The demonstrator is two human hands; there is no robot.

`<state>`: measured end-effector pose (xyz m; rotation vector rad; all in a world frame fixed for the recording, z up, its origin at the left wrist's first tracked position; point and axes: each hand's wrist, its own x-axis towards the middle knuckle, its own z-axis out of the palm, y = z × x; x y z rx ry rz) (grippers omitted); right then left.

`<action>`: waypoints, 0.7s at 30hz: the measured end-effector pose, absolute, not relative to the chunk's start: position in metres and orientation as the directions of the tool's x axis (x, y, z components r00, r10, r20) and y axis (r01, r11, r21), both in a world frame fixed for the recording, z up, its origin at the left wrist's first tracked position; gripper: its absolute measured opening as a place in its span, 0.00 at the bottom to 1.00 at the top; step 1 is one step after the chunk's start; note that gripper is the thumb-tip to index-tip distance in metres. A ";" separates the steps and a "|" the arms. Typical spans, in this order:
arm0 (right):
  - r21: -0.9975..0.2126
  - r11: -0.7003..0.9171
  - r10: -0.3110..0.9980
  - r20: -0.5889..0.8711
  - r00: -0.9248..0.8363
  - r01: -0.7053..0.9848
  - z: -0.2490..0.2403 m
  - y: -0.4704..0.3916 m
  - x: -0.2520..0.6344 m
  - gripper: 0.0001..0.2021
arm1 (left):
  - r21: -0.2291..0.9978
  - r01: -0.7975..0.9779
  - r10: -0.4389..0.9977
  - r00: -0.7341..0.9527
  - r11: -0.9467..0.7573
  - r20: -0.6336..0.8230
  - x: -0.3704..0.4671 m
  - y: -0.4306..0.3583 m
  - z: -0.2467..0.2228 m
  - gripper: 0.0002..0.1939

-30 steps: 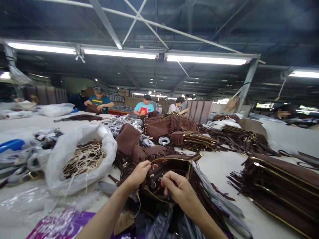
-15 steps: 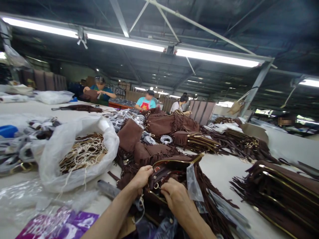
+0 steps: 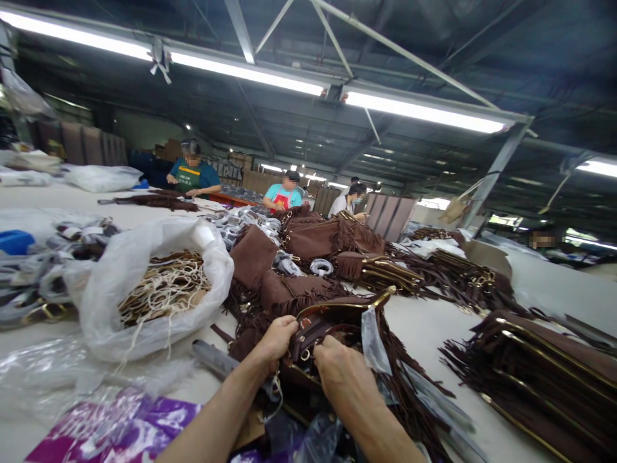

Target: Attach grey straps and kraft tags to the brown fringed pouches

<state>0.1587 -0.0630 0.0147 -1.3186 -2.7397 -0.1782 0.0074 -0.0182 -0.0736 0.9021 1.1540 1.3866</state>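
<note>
A brown fringed handbag (image 3: 337,307) with a gold metal frame stands with its mouth spread in front of me. On its left rim my left hand (image 3: 278,337) is closed, thumb uppermost. My right hand (image 3: 340,370) reaches into the mouth with curled fingers; what they grip is hidden. Between the hands a gold ring (image 3: 305,354) and a zip show inside the bag. A pale plastic wrap (image 3: 376,341) hangs from the right end of the frame. White string dangles under my left wrist.
Left of the bag stands a clear plastic sack (image 3: 101,289) of tags with white strings (image 3: 168,283). Stacked brown bags (image 3: 540,379) lie at right, and more fringed bags (image 3: 313,241) are heaped behind. Purple printed packaging (image 3: 120,427) lies front left. Several co-workers stand across the table.
My right hand has curled its fingers more and sits slightly higher in the bag's mouth. The left hand keeps its hold. At far left, a co-worker has lowered a brown item to the table.
</note>
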 end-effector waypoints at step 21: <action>-0.522 0.686 0.726 0.438 -0.530 0.507 -0.035 -0.053 0.150 0.07 | 0.976 -0.204 0.941 -0.338 -0.076 0.003 0.019 -0.028 -0.078 0.06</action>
